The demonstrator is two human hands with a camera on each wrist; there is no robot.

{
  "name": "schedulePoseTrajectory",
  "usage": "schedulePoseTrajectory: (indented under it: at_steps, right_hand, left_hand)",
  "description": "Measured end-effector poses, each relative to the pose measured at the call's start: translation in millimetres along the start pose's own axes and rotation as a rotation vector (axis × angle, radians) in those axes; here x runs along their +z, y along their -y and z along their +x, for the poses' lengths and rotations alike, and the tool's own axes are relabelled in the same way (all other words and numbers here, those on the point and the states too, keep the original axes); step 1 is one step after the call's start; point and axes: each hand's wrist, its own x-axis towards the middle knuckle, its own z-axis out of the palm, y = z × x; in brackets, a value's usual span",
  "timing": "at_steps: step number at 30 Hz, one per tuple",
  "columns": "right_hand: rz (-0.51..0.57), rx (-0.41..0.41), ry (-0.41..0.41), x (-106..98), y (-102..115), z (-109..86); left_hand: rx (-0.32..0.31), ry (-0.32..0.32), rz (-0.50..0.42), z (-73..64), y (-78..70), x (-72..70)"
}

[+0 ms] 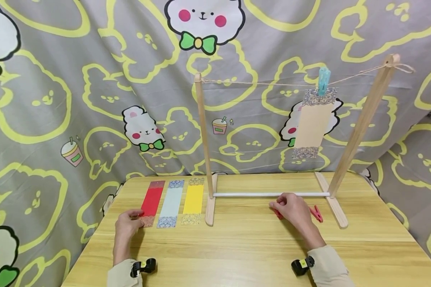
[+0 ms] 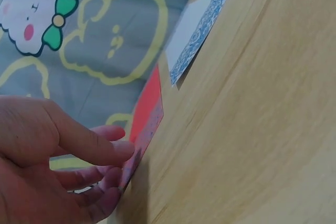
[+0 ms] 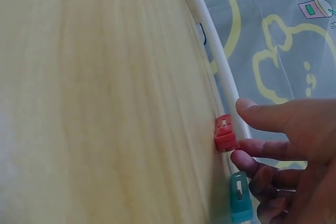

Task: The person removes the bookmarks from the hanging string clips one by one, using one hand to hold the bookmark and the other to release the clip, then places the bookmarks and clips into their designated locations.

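Note:
My left hand point(image 1: 127, 225) is at the lower left edge of a red card point(image 1: 153, 202) with a patterned end, lying on the table. In the left wrist view, its thumb and fingertips are right at the card's edge. My right hand point(image 1: 292, 207) reaches down to a red clothespin point(image 3: 226, 134) near the white crossbar point(image 3: 212, 35). The thumb and index finger stand apart beside that clothespin. A teal clothespin point(image 3: 241, 198) lies by the curled lower fingers, hidden under the hand in the head view. Another red clothespin point(image 1: 316, 214) lies right of the hand.
A pale blue card point(image 1: 171, 204) and a yellow card point(image 1: 193, 201) lie beside the red one. A wooden stand has two posts point(image 1: 204, 135) joined by a string point(image 1: 258, 83). On the string, a light blue clothespin point(image 1: 323, 79) holds a cream card point(image 1: 311, 123). A patterned curtain hangs behind.

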Motion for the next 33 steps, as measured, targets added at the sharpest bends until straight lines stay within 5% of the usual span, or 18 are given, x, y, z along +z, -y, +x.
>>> schedulePoseTrajectory:
  at_steps: [10,33]
  right_hand:
    - [0.036,-0.04,-0.025,-17,12,-1.3]
    - [0.11,-0.168,-0.078,-44,20,-5.7]
  left_hand:
    - [0.004,0.011,-0.052,-0.3,0.3,-2.2]
    - [0.074,-0.005,-0.123,-9.9,-27.5,-22.2]
